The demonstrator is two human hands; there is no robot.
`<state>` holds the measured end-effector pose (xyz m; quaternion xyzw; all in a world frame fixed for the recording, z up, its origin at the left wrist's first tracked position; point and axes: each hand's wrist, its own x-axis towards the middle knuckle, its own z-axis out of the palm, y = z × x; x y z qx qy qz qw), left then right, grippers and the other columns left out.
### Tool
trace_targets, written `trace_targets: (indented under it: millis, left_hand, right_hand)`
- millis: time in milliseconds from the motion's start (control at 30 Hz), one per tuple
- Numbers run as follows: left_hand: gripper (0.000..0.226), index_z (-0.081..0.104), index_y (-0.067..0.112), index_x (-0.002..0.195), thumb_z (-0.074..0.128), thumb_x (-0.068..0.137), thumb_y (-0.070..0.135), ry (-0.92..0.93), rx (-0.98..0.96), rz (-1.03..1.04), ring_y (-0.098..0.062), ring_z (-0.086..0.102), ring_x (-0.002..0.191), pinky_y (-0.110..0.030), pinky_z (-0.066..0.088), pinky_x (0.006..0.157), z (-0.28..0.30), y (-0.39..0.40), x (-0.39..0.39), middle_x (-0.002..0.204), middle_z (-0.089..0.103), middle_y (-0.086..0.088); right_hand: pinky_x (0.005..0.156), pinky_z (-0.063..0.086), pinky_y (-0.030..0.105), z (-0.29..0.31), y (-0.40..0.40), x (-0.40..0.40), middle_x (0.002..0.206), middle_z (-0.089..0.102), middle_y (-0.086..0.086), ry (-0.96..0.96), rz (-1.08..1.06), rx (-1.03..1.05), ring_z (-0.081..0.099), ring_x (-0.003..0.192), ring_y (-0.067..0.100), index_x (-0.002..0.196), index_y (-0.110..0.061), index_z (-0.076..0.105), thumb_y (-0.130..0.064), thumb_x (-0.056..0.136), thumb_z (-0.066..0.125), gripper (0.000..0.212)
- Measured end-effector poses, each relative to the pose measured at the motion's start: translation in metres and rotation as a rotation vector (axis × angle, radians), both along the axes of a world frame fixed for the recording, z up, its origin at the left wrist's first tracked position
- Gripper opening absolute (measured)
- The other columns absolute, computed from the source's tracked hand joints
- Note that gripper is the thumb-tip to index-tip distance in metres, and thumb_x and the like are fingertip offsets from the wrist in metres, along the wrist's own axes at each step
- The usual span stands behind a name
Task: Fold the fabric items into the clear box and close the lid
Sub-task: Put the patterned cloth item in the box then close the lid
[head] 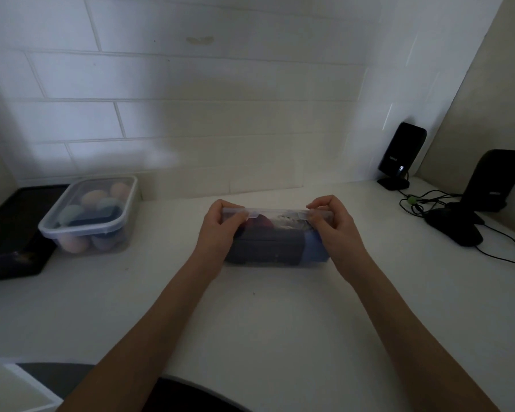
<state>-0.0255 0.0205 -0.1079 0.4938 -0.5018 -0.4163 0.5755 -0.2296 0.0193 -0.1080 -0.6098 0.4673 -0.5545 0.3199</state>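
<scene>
Clear box (275, 245) sits mid-counter (280, 322), packed w/ dark, red and blue fabric items (268, 242). Lid (277, 212) lies on top. Left hand (220, 230) pinches lid's left end, fingers curled over rim; right hand (333, 224) pinches right end likewise. Second lidded container (89, 215) w/ round pastel objects stands well apart at left, beside dark tray (9, 233). Two speakers (402, 153) at right.
</scene>
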Motion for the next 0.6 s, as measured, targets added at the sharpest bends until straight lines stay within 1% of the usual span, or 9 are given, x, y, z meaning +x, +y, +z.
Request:
trace_targets:
  millis: [133,233,267,333,400,467,533,600]
  left_hand:
    - [0.014,0.053,0.017,0.073,0.063,0.083,0.019,0.007,0.000,0.008,-0.017,0.054,0.074,-0.028,0.040,0.063,0.000,0.002,0.000,0.076,0.060,-0.001]
    - [0.017,0.048,0.015,0.072,0.059,0.085,0.017,0.057,0.015,0.026,-0.013,0.052,0.068,-0.022,0.040,0.058,-0.001,0.006,-0.004,0.070,0.057,0.001]
    - [0.017,0.047,0.015,0.072,0.059,0.085,0.017,0.066,0.024,0.022,-0.013,0.051,0.068,-0.023,0.040,0.058,-0.001,0.006,-0.004,0.070,0.056,0.001]
    - [0.016,0.049,0.015,0.072,0.060,0.084,0.017,0.053,0.038,0.009,-0.016,0.052,0.071,-0.028,0.038,0.063,0.001,0.003,-0.002,0.071,0.057,0.000]
    - [0.014,0.051,0.015,0.073,0.061,0.084,0.017,0.043,0.035,-0.004,-0.017,0.053,0.073,-0.030,0.039,0.064,0.002,0.003,0.000,0.073,0.059,-0.001]
    - [0.013,0.053,0.016,0.074,0.061,0.084,0.016,0.049,0.032,-0.021,-0.016,0.054,0.074,-0.029,0.039,0.064,0.000,0.004,0.002,0.075,0.060,-0.001]
    - [0.010,0.054,0.016,0.075,0.060,0.084,0.016,0.048,0.028,-0.051,-0.018,0.054,0.078,-0.031,0.039,0.067,-0.001,0.007,0.005,0.079,0.060,-0.004]
    - [0.007,0.056,0.015,0.083,0.061,0.083,0.019,0.009,0.012,-0.118,-0.019,0.056,0.083,-0.031,0.041,0.071,-0.001,0.009,0.011,0.085,0.063,-0.005]
  right_hand:
    - [0.073,0.046,0.010,-0.006,0.000,0.004,0.087,0.060,-0.006,-0.048,-0.062,-0.017,0.056,0.077,-0.002,0.089,-0.015,0.056,-0.008,0.091,0.056,0.007]
    - [0.066,0.042,0.005,-0.009,0.000,0.009,0.082,0.058,-0.005,-0.091,-0.108,-0.002,0.053,0.068,-0.007,0.086,-0.014,0.054,-0.013,0.091,0.057,0.006]
    - [0.065,0.042,0.004,-0.009,0.001,0.009,0.081,0.057,-0.005,-0.101,-0.114,0.002,0.053,0.067,-0.008,0.086,-0.014,0.054,-0.015,0.091,0.058,0.007]
    - [0.069,0.044,0.009,-0.008,0.000,0.008,0.081,0.058,-0.004,-0.099,-0.117,0.014,0.055,0.072,-0.004,0.085,-0.014,0.054,-0.016,0.091,0.059,0.007]
    - [0.078,0.047,0.019,-0.008,-0.002,0.004,0.086,0.062,-0.001,-0.083,-0.103,0.042,0.057,0.081,0.007,0.085,-0.016,0.057,-0.016,0.090,0.060,0.006]
    - [0.082,0.049,0.029,-0.008,-0.001,0.001,0.091,0.064,0.002,-0.110,-0.096,0.072,0.058,0.086,0.013,0.087,-0.016,0.059,-0.016,0.088,0.063,0.004]
    - [0.079,0.049,0.029,-0.008,0.001,0.002,0.092,0.063,0.004,-0.131,-0.133,0.092,0.058,0.086,0.016,0.094,-0.009,0.059,-0.018,0.086,0.065,0.013]
    - [0.076,0.045,0.027,-0.006,0.004,0.006,0.092,0.061,0.004,-0.091,-0.194,0.140,0.057,0.086,0.017,0.100,-0.006,0.056,-0.027,0.087,0.064,0.026]
